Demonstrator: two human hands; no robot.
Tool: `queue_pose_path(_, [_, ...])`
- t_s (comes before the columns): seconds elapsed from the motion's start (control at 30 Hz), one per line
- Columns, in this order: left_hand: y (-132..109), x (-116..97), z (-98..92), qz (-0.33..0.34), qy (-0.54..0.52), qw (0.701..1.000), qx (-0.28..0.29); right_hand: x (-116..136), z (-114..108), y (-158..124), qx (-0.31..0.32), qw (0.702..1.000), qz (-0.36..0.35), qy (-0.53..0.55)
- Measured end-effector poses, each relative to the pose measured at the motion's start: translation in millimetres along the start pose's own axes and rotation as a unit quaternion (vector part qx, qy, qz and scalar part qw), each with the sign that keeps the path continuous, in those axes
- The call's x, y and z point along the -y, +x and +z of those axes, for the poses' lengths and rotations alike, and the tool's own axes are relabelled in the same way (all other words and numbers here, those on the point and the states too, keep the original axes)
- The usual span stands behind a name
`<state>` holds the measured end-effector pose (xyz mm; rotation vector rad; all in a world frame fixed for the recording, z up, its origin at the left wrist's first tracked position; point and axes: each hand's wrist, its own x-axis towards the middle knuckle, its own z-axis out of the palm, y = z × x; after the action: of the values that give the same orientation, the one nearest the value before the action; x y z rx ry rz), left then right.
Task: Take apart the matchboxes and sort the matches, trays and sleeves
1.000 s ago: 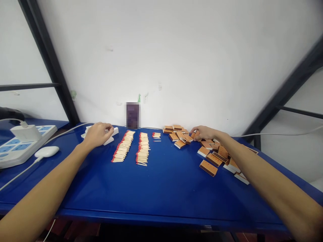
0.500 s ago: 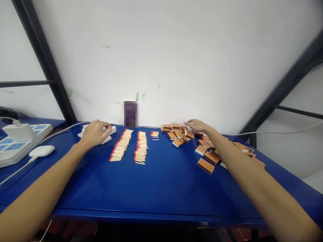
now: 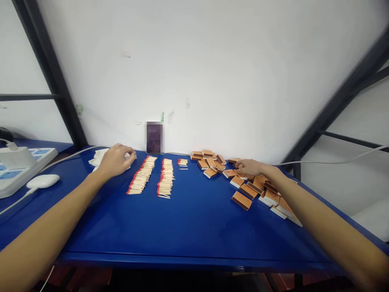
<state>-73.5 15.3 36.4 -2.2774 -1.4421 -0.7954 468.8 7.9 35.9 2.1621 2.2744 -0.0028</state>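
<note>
My left hand (image 3: 116, 160) rests at the far left of the blue table (image 3: 188, 219), fingers curled over a group of white matchbox trays (image 3: 96, 156). My right hand (image 3: 249, 166) lies on a scattered pile of orange matchboxes (image 3: 249, 184) at the far right, fingers bent down onto one box. Between the hands lie two long rows of red-tipped matches (image 3: 141, 175), the second row (image 3: 164, 178) beside it, and a small bunch of matches (image 3: 182, 162) further back.
A white power strip (image 3: 18, 170) with a plug and a white oval charger (image 3: 42, 181) sit at the left edge, with cables running off. A small dark object (image 3: 154, 138) stands against the white wall. Black frame bars rise at both sides.
My right hand has drawn back from the far boxes toward me and now sits lower on the pile. My left hand has stayed on the white trays. The view shifted slightly right.
</note>
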Motion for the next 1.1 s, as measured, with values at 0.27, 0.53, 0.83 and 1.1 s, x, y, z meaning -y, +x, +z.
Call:
queue_pose_path(0.27, [9,-28,-7.0,-0.074,-0.026,0.985,-0.152,9,0,1,0.044,0.999,-0.015,-0.002])
queue_pose_path(0.53, [32,-73,-0.2,-0.016,-0.086,0.983,-0.160,32,22,2,0.002,0.999,0.005,-0.046])
queue_pose_path(0.83, [10,-84,12.4,-0.016,-0.074,0.993,-0.093,38,18,4,-0.025,0.999,-0.003,-0.019])
queue_pose_path(1.1, [10,-86,8.0,-0.037,-0.076,0.994,-0.070,29,2,-13,0.021,0.999,-0.003,0.039])
